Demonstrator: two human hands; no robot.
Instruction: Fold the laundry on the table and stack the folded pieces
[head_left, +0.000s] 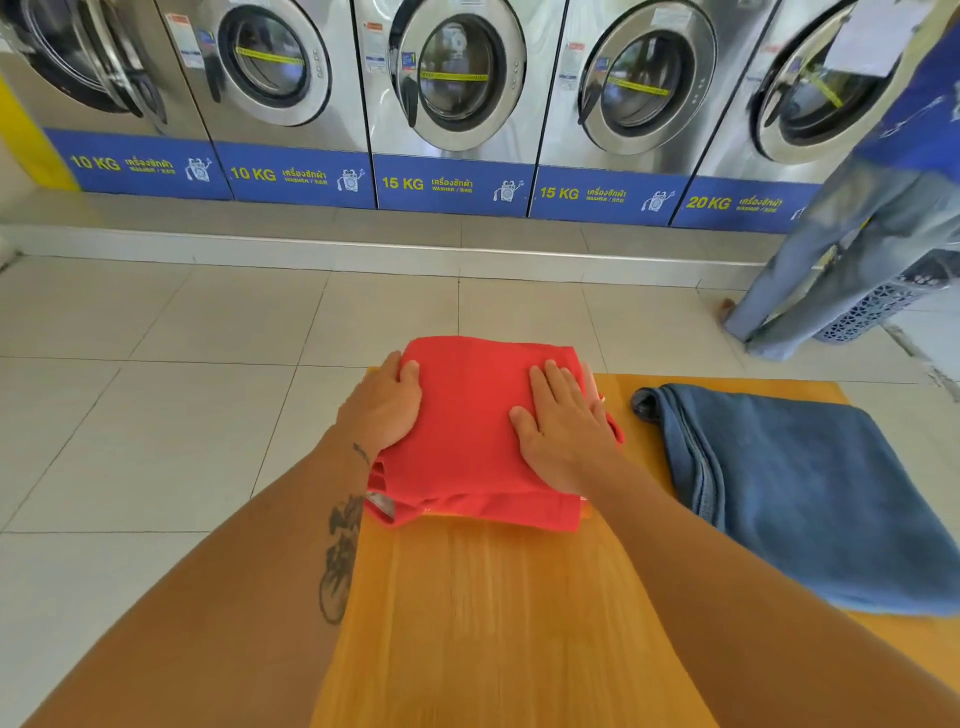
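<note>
A folded red garment (470, 426) lay on the far left part of the orange wooden table (498, 623), and its far edge reached a little over the table's far edge. The person pressed on it with both hands. The left hand (384, 405) was at the left side of the garment, with the thumb on top of the cloth and the fingers curled around the left edge, so this grip was closed on the red garment. The right hand (563, 431) lay flat on the right part of the garment, palm down, fingers stretched and a little spread; this grip was open and it clamped nothing, it only pressed the cloth. Under the near left corner of the garment a small grey label (381, 505) was visible, and several layers of red cloth showed at the near edge. On the left forearm there was a dark tattoo (340, 556). To the right of the red garment, apart from it, a folded pair of blue jeans (800, 493) lay on the same table, with the fold turned toward the red piece. Behind the table the floor had pale tiles (156, 364), and along the wall stood a row of steel washing machines (457, 78) with blue panels marked 10 KG, 15 KG and 20 KG. At the far right another person in light jeans (841, 249) stood beside a blue plastic laundry basket (872, 306) on the floor.
</note>
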